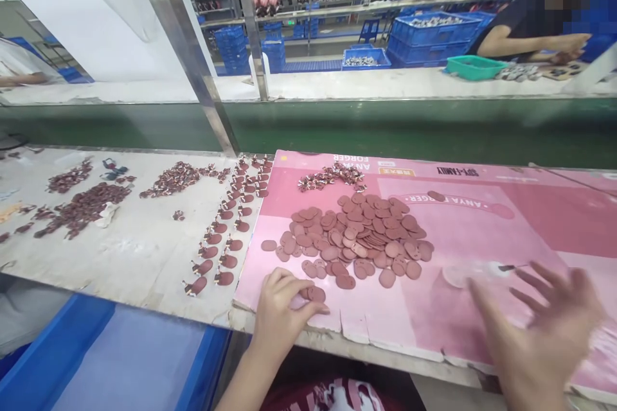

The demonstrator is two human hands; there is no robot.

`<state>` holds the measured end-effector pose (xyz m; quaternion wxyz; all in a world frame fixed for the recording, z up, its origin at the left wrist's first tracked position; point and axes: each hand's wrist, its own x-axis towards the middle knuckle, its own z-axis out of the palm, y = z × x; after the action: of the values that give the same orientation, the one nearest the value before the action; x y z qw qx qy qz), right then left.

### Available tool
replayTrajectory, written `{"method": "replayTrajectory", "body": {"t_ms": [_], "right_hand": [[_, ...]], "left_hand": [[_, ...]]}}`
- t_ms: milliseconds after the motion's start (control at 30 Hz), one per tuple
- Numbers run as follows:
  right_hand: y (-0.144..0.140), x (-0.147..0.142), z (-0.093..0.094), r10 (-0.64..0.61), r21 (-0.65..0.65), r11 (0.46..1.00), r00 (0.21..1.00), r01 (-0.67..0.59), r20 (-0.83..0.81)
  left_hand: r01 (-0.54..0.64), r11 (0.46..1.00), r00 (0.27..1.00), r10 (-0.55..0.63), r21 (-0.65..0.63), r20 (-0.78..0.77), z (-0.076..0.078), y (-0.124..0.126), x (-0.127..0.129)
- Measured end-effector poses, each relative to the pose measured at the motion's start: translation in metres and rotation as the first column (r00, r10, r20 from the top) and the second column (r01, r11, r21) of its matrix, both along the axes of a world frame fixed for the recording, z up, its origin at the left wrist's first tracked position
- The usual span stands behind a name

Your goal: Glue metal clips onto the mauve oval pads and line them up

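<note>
Near the front edge of the pink board, my left hand (282, 302) pinches a couple of flat brown oval pieces (315, 294) between thumb and fingers. A large heap of the same brown ovals (357, 237) lies just beyond it. My right hand (544, 327) is on the right with its fingers spread and nothing in it. Behind its thumb lies a whitish, translucent bottle-like thing with a dark tip (475, 273), partly blurred. Small dark brown-and-white parts (332, 176) form a pile behind the ovals.
Rows of ovals with small parts attached (226, 228) line the table left of the pink board (453, 237). Farther left are more piles of small parts (91, 209). A blue bin (130, 359) sits below. A metal post (187, 45) rises behind; across the green barrier, a person (525, 32) works.
</note>
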<state>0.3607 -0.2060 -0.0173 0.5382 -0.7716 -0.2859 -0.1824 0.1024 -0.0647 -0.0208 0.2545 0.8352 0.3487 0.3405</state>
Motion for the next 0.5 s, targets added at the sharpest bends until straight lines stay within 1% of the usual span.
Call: {"method": "replayTrajectory", "body": {"t_ms": [33,67,100,133,167,200,233,267,300,333,400,467,500], "right_hand": [[0.003,-0.003,0.004,-0.025,0.054,0.998,0.987,0.016,0.16],[0.009,-0.008,0.01,-0.058,0.105,0.994,0.957,0.029,0.284],[0.019,-0.015,0.018,-0.059,0.085,0.996,0.937,0.032,0.344],[0.032,-0.023,0.028,0.041,-0.036,0.999,0.941,-0.031,0.335],[0.05,-0.031,0.038,0.151,-0.102,0.987,0.945,-0.126,0.289],[0.07,-0.038,0.049,0.285,-0.191,0.949,0.943,-0.252,0.171],[0.093,-0.045,0.059,0.373,-0.295,0.886,0.928,-0.357,-0.002],[0.117,-0.051,0.067,0.404,-0.411,0.799,0.898,-0.439,-0.175],[0.142,-0.056,0.074,0.398,-0.527,0.689,0.868,-0.497,-0.297],[0.167,-0.059,0.078,0.412,-0.571,0.631,0.85,-0.526,-0.328],[0.214,-0.064,0.079,0.408,-0.637,0.56,0.846,-0.53,-0.345],[0.25,-0.068,0.073,0.371,-0.713,0.488,0.859,-0.504,-0.353],[0.263,-0.07,0.068,0.354,-0.744,0.458,0.867,-0.487,-0.351]], "left_hand": [[-0.007,1.0,1.0,0.007,-0.01,0.004,-0.001,0.0,0.0],[-0.018,1.0,1.0,0.018,-0.021,0.007,-0.003,0.0,0.0],[-0.033,0.999,0.999,0.033,-0.031,0.014,-0.004,0.0,0.0],[-0.048,0.998,0.999,0.048,-0.043,0.019,-0.005,0.0,0.0],[-0.053,0.997,0.998,0.055,-0.055,0.022,-0.006,0.0,0.0],[-0.056,0.996,0.998,0.058,-0.066,0.025,-0.007,0.0,0.0],[-0.06,0.995,0.998,0.062,-0.075,0.029,-0.008,0.0,0.0],[-0.061,0.995,0.997,0.063,-0.083,0.033,-0.009,0.0,0.0],[-0.059,0.994,0.997,0.063,-0.088,0.037,-0.01,0.0,0.0],[-0.057,0.994,0.997,0.061,-0.092,0.04,-0.01,0.0,-0.001],[-0.052,0.994,0.997,0.057,-0.091,0.047,-0.01,0.0,-0.001],[-0.045,0.996,0.997,0.049,-0.074,0.054,-0.009,0.0,-0.002],[-0.041,0.997,0.997,0.044,-0.061,0.056,-0.009,0.0,-0.002]]}}
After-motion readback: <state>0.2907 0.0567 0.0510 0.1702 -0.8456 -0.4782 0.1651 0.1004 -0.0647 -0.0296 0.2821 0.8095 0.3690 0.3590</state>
